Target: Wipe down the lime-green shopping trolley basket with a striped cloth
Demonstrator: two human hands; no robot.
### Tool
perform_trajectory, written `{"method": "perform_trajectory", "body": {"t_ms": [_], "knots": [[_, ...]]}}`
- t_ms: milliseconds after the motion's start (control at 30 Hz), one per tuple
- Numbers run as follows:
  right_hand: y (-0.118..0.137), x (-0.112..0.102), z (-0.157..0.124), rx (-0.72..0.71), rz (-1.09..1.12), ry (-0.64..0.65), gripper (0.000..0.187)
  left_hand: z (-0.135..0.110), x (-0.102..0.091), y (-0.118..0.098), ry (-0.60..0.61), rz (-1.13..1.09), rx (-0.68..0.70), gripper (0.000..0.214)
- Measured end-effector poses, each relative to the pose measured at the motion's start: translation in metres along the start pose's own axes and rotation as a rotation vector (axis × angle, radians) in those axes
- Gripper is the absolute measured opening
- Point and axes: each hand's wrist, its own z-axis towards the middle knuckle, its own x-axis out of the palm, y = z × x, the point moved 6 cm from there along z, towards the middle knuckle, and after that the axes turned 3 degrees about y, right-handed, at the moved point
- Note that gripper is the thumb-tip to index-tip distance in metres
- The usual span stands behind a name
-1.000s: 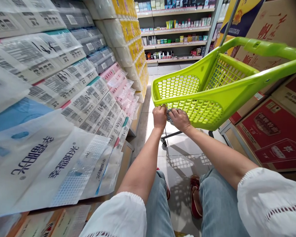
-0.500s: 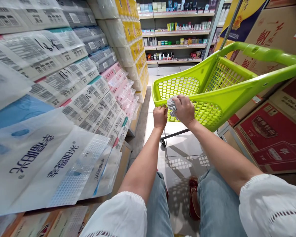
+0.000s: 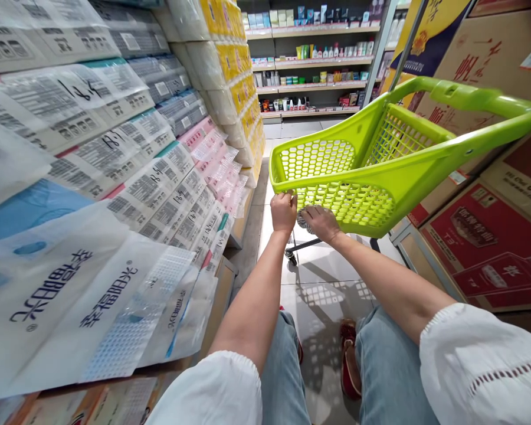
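In front of me stands a lime-green shopping cart [image 3: 407,177] with honeycomb-holed sides. My left hand [image 3: 284,211] is closed around the lower corner at the cart's front end. Just right of it, my right hand [image 3: 322,222] presses a grey-and-white striped cloth [image 3: 305,216] near the basket's lower edge. Most of the cloth is hidden under the fingers. Whether it touches the plastic at this spot cannot be made out. A caster wheel [image 3: 291,257] on the dark frame shows below my hands.
Packs of paper goods [image 3: 133,171] are stacked close on the left, with yellow-and-white bundles [image 3: 232,77] behind them. Cardboard cartons [image 3: 482,230] line the right side. Shelves of bottles and boxes [image 3: 318,62] stand at the back. My knees flank the tiled floor [image 3: 318,271].
My right hand has moved down with the cloth, from the side panel's upper part to its lower edge. My left hand keeps its hold on the cart's corner.
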Motion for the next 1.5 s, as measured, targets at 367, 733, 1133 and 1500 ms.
{"method": "perform_trajectory", "body": {"t_ms": [367, 733, 1133, 1500], "knots": [[-0.037, -0.074, 0.02, 0.219, 0.019, -0.285, 0.037, 0.0, 0.0, -0.004, 0.017, 0.038, -0.026, 0.025], [-0.012, 0.004, -0.011, 0.04, 0.017, 0.067, 0.035, -0.008, -0.005, -0.009, 0.002, 0.068, 0.007, 0.032], [-0.07, -0.101, 0.012, 0.336, 0.032, -0.371, 0.041, -0.006, 0.027, -0.037, 0.036, 0.072, 0.066, 0.031], [-0.065, -0.095, 0.024, 0.35, -0.013, -0.343, 0.039, 0.002, 0.049, -0.023, 0.063, 0.092, 0.018, 0.03]]}}
